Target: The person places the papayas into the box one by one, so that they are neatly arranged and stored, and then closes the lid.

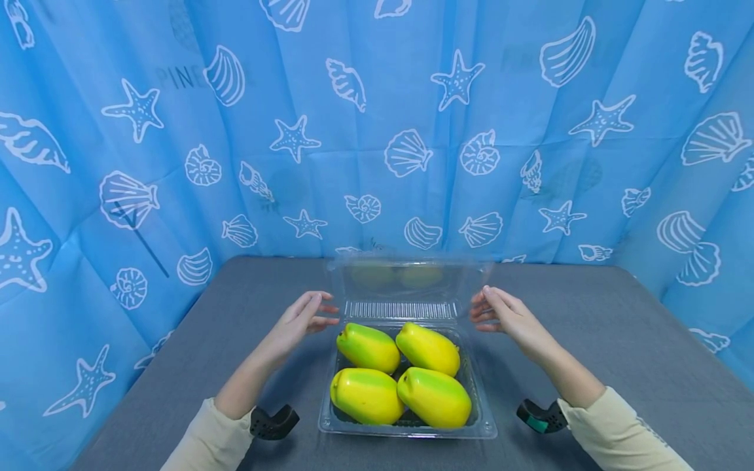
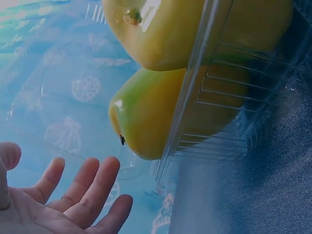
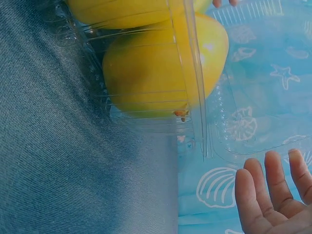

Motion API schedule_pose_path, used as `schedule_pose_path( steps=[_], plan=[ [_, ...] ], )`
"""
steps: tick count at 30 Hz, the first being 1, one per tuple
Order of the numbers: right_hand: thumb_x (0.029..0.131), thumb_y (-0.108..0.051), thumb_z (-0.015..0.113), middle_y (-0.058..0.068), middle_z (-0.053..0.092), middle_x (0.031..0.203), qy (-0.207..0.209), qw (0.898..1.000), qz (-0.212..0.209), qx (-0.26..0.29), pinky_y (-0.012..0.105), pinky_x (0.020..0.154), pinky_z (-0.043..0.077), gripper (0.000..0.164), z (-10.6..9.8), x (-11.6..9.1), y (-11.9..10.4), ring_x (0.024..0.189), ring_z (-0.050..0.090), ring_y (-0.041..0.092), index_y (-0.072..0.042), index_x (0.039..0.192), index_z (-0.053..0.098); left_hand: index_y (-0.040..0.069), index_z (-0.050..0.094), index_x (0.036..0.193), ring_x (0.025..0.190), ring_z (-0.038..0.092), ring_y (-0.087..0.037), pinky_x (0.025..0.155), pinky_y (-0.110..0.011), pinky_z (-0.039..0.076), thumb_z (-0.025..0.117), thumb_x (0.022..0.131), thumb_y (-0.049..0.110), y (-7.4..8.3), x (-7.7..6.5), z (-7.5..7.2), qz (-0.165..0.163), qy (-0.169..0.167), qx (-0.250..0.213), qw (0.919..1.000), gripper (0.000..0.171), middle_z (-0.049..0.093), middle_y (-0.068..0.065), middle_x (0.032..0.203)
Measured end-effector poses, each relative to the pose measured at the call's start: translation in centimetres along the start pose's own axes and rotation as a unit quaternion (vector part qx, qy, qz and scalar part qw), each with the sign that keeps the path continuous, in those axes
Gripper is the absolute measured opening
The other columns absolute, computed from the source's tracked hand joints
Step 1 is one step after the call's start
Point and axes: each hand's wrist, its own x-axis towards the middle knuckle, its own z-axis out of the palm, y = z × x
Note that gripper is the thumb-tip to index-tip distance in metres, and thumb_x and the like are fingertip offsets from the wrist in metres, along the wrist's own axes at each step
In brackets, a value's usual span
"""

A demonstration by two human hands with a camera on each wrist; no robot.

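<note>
Several yellow-green papayas [image 1: 368, 396] lie in two rows in a clear plastic clamshell box [image 1: 406, 432]. Its transparent lid [image 1: 406, 281] stands raised at the back, joined along a ribbed hinge. My left hand [image 1: 303, 317] is at the lid's left side, fingers apart and relaxed, holding nothing. On the other side my right hand [image 1: 503, 314] has its fingertips right at the lid's right edge, overlapping it in the head view. Both wrist views show loosely extended fingers [image 2: 100, 192] beside the box, with a papaya [image 3: 151, 73] visible through the ribbed wall.
The box rests on a grey cloth-covered table [image 1: 283, 275]. A blue curtain [image 1: 377, 131] with white shells and starfish hangs behind and at the sides. A black wrist device [image 1: 273, 423] sits by the left sleeve, another black device [image 1: 542, 417] by the right sleeve.
</note>
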Motion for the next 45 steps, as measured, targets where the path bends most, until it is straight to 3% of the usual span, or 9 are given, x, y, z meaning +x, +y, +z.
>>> schedule_pose_path(
  steps=[16,26,37,45],
  plan=[
    [0.102,-0.041,0.023,0.027,0.055,0.109,-0.035,0.999,-0.003,-0.015,0.033,0.08,0.056,0.058,-0.6,-0.6,-0.2,0.096,0.061,0.028,0.01,0.115,0.048,0.001,0.041,0.127,0.113,0.059,-0.032,0.104,-0.049,0.041,0.026,0.1,0.048,0.1,-0.1,-0.5,-0.002,-0.032,0.007,0.9995,0.055,0.052,-0.022,0.125],
    [0.103,-0.035,0.026,0.03,0.055,0.115,-0.072,0.997,-0.019,-0.033,0.044,0.087,0.053,0.054,-0.9,-1.1,-0.1,0.099,0.062,0.029,0.012,0.12,0.045,0.0,0.043,0.126,0.112,0.06,-0.032,0.103,-0.048,0.042,0.025,0.101,0.045,0.2,-0.4,-0.7,-0.018,-0.036,0.027,0.9988,0.054,0.054,-0.02,0.122],
    [0.102,-0.026,0.035,0.028,0.05,0.118,-0.127,0.99,-0.042,-0.032,0.051,0.091,0.05,0.034,-1.5,-1.8,0.5,0.106,0.059,0.04,0.005,0.109,0.045,0.002,0.042,0.12,0.115,0.058,-0.033,0.104,-0.049,0.041,0.034,0.1,0.044,-0.2,-1.2,-0.7,-0.02,-0.063,0.031,0.9973,0.048,0.051,-0.023,0.127],
    [0.099,-0.024,0.043,0.013,0.053,0.101,-0.152,0.987,-0.035,-0.041,0.031,0.075,0.049,0.031,-1.7,-2.2,1.0,0.087,0.055,0.017,0.001,0.117,0.041,0.002,0.041,0.124,0.118,0.05,-0.032,0.102,-0.05,0.041,0.039,0.1,0.036,-0.9,-2.0,-1.2,0.0,-0.097,0.035,0.9947,0.042,0.047,-0.02,0.126]
  ],
)
